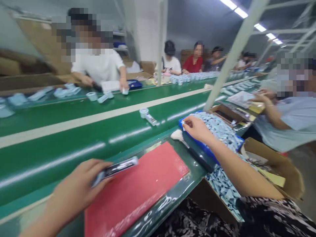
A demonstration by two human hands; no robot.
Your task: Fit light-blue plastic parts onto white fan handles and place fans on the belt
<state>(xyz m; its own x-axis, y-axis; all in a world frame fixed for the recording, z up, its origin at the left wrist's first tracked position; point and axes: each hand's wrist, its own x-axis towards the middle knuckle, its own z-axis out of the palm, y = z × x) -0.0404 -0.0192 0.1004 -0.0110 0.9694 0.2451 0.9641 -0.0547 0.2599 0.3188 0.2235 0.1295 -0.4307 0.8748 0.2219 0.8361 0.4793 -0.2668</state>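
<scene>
My left hand (81, 184) is closed around a light-blue handle-like piece with a dark, shiny face (120, 166), held above a red pad (145, 187). The far end of this piece points right, away from the fingers. Over the near-left corner of a blue tray (181, 123) full of small light-blue parts (219, 126), my right hand (197, 128) is pinched. A small pale part seems to sit at its fingertips, too small to make out fully. Between the pad and the tray lies a brush with a black handle (199, 159) and white bristles.
A green conveyor belt (74, 141) with a pale stripe runs past the bench. On it rests a light-blue item with a round head (148, 117). More small parts fill a cardboard box (219, 205) beneath my right forearm. Co-workers sit across the belt and at right.
</scene>
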